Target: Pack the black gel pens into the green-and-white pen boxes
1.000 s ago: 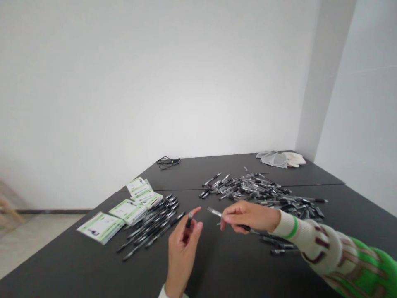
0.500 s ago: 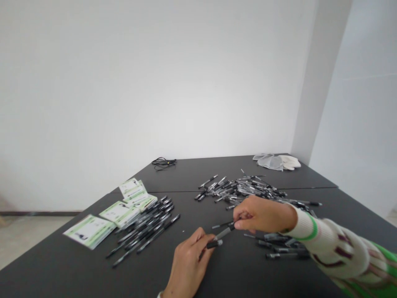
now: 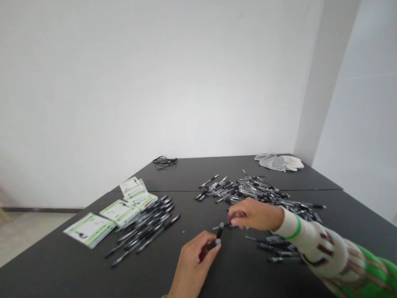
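Note:
My left hand [image 3: 194, 258] is closed around two pens; their black ends with grey tips stick out past the fingers, one black pen end [image 3: 220, 230] pointing up and the other black pen end [image 3: 213, 244] slanting right. The rest of both is hidden in the palm. Just beyond, my right hand [image 3: 252, 214] pinches at the table over a thin dark pen [image 3: 223, 227], thumb and forefinger at its right end. Below the right wrist lie several pens [image 3: 283, 253], partly covered by the sleeve.
A large loose heap of pens [image 3: 245, 188] spreads behind my right hand. To the left, a bundle of pens [image 3: 149, 225] lies beside stacks of green-and-white cards [image 3: 89, 229]. A coiled black cable [image 3: 165, 161] and white gloves [image 3: 291, 162] rest at the table's far edge.
My right hand has let go of the pen that stretched between both hands and moved slightly left, down to the thin pen. A second black end now stands up from my left hand.

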Demonstrator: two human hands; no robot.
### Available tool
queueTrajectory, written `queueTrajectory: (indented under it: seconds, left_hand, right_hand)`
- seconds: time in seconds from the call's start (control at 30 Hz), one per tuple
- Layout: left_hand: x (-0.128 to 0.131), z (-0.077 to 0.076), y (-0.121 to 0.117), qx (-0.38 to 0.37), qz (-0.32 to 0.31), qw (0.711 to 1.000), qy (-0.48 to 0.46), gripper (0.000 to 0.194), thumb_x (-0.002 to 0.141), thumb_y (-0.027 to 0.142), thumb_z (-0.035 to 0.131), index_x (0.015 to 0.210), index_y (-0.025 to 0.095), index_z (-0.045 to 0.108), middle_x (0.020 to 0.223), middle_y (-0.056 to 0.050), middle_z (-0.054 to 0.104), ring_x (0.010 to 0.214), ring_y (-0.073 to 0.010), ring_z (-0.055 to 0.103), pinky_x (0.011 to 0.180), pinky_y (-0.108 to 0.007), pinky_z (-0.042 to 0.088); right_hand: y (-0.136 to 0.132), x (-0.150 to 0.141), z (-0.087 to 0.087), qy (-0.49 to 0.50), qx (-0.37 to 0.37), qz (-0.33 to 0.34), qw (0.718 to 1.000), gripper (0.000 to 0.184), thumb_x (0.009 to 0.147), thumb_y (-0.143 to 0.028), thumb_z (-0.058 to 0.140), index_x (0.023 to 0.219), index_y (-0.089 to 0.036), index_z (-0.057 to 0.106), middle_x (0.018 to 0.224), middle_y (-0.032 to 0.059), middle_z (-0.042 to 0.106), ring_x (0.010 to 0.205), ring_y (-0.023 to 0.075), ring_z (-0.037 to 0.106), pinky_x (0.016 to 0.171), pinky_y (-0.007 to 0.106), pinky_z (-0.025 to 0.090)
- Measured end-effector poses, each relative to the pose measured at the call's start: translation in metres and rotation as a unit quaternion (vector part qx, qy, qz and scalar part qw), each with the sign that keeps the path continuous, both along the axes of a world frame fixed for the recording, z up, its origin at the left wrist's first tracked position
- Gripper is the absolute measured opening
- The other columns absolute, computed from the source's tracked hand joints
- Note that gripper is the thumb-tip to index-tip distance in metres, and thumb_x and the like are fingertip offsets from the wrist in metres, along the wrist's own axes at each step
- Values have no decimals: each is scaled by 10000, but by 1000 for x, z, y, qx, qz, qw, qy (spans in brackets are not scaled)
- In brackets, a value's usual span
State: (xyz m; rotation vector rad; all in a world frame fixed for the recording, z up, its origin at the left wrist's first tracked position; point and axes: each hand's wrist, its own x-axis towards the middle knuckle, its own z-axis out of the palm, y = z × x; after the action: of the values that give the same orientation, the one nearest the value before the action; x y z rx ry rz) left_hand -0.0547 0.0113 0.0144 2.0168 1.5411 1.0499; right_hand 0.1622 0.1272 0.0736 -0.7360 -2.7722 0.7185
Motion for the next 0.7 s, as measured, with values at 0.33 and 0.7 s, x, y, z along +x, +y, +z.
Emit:
queueTrajectory:
  seconds: [0.33,0.7]
  left_hand:
    - [0,1,2,5,15,1000,-3,213,919,418,515,920,254,651,942,7,614,654,-103,557,624,-205,409]
    - [-10,-6,3,14,85,996,-19,266,885,467,550,1022,263,650,903,19,697,638,-124,576,613,-221,435]
  right_hand:
    - [25,-2,-70,-51,103,-80,990,180,750,-140,638,924,-179,621,966,73,612,951,233,553,791,306,418]
    - [42,19,-61,-54,137,-127,981,77,818,-151,580,884,-184,602,911,58,629,948,224,554,806,308,415]
